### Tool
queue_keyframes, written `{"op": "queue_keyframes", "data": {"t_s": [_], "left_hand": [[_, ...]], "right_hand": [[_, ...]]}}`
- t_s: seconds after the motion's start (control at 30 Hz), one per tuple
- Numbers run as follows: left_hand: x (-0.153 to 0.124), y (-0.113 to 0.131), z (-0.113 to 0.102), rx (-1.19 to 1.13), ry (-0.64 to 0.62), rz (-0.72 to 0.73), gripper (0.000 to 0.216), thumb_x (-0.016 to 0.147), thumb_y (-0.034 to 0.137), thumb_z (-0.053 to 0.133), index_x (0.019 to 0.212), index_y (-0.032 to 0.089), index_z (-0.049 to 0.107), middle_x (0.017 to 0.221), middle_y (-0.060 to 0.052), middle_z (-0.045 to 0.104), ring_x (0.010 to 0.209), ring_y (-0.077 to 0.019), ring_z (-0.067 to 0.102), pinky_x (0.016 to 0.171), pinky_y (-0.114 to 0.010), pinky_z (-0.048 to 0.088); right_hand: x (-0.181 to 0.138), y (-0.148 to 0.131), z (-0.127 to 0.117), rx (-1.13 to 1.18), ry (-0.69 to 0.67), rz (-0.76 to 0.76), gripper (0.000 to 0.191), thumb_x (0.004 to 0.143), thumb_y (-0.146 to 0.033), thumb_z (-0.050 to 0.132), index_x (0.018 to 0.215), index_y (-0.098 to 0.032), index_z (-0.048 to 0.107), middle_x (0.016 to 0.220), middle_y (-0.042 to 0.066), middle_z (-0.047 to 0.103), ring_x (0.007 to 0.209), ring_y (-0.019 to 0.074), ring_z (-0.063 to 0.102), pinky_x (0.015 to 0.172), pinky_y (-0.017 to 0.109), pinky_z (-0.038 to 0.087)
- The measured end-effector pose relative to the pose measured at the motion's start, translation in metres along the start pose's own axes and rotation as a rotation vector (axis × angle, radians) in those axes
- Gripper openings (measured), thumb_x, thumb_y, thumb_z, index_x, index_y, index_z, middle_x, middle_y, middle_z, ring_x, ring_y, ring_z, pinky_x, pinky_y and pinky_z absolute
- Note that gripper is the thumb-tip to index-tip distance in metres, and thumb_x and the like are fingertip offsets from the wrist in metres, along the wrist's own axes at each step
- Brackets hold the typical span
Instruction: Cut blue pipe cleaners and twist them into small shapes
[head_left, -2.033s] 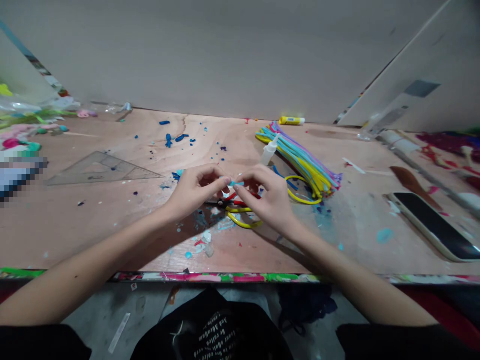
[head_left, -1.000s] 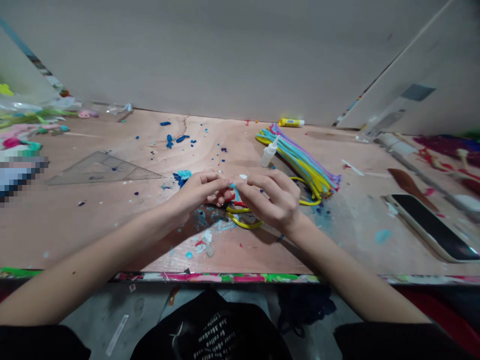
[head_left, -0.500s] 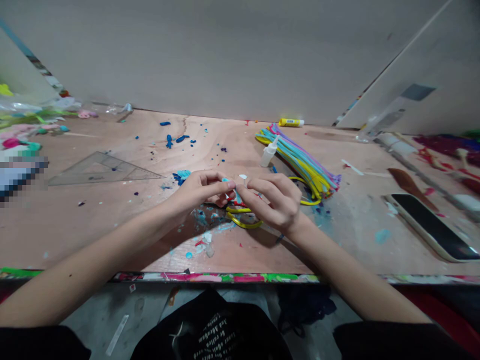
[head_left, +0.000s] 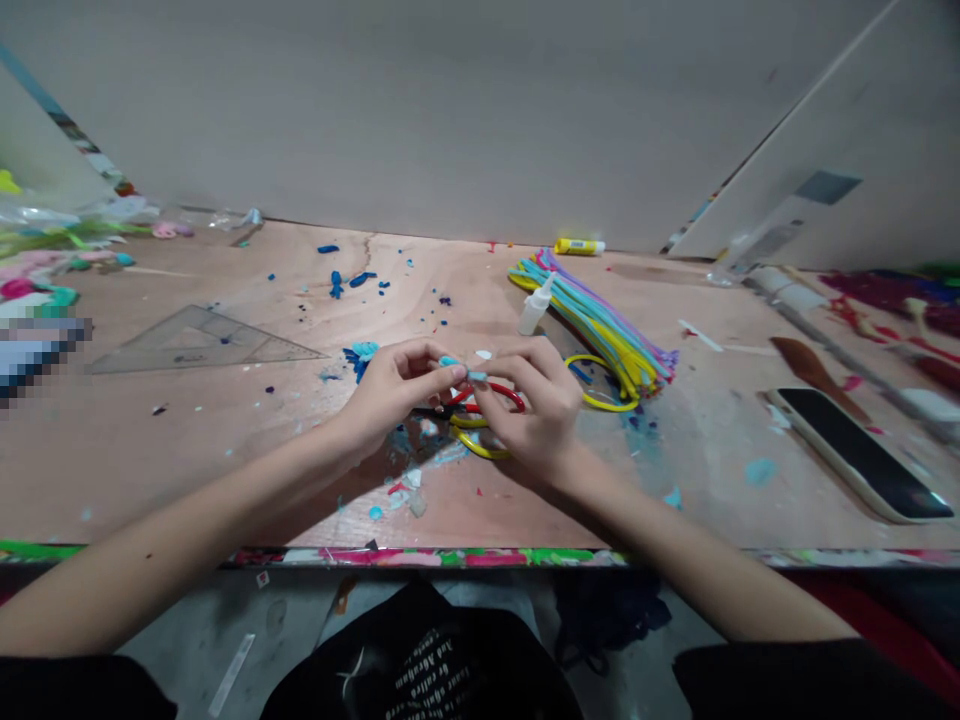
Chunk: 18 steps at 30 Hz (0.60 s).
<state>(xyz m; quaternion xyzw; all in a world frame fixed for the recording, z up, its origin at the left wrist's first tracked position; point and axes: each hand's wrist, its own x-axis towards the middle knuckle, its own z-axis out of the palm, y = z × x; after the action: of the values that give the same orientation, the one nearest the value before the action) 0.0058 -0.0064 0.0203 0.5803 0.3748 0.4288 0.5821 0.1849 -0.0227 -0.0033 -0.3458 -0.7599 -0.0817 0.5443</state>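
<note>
Over the middle of the plywood bench (head_left: 225, 450), a small light-blue scrap (head_left: 450, 361) of what looks like modelling clay is pinched up between the two hands; its long axis runs roughly crosswise, dipping slightly toward the right, and part of it is hidden, so I cannot tell whether it is one piece or two; the left hand (head_left: 394, 395) has thumb and forefinger closed narrowly on its left end, the right hand (head_left: 536, 410) has its fingers (head_left: 491, 385) closed on the right end, and neither hand is clearly nearer; just beneath lie red-handled scissors (head_left: 499, 394), their dark blades pointing left under the left hand, over a yellow loop (head_left: 474, 445); beyond the right hand, a bundle of pastel pipe cleaners (head_left: 600, 325) sits beside a white glue bottle (head_left: 534, 312).
</note>
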Motion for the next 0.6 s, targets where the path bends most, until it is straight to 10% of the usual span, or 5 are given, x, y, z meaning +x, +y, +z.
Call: {"op": "queue_keyframes", "data": {"t_s": [0.4, 0.6], "left_hand": [[0.004, -0.003, -0.009, 0.283, -0.049, 0.206, 0.017, 0.079, 0.031, 0.074, 0.081, 0.015, 0.068, 0.072, -0.002, 0.069, 0.065, -0.0131, 0.064, 0.061, -0.024, 0.052], [0.006, -0.003, -0.011, 0.321, -0.041, 0.209, 0.014, 0.080, 0.028, 0.073, 0.082, 0.015, 0.069, 0.072, -0.002, 0.069, 0.063, -0.0120, 0.064, 0.060, -0.024, 0.052]], "right_hand": [[0.018, -0.008, -0.005, 0.948, -0.378, 1.206, 0.026, 0.063, -0.034, 0.079, 0.063, -0.019, 0.058, 0.058, -0.007, 0.048, 0.053, 0.0082, 0.042, 0.054, 0.024, 0.035], [0.018, -0.002, -0.007, 0.997, -0.446, 1.187, 0.029, 0.068, -0.041, 0.079, 0.068, -0.019, 0.060, 0.061, -0.006, 0.048, 0.055, 0.0085, 0.042, 0.055, 0.024, 0.034]]}}
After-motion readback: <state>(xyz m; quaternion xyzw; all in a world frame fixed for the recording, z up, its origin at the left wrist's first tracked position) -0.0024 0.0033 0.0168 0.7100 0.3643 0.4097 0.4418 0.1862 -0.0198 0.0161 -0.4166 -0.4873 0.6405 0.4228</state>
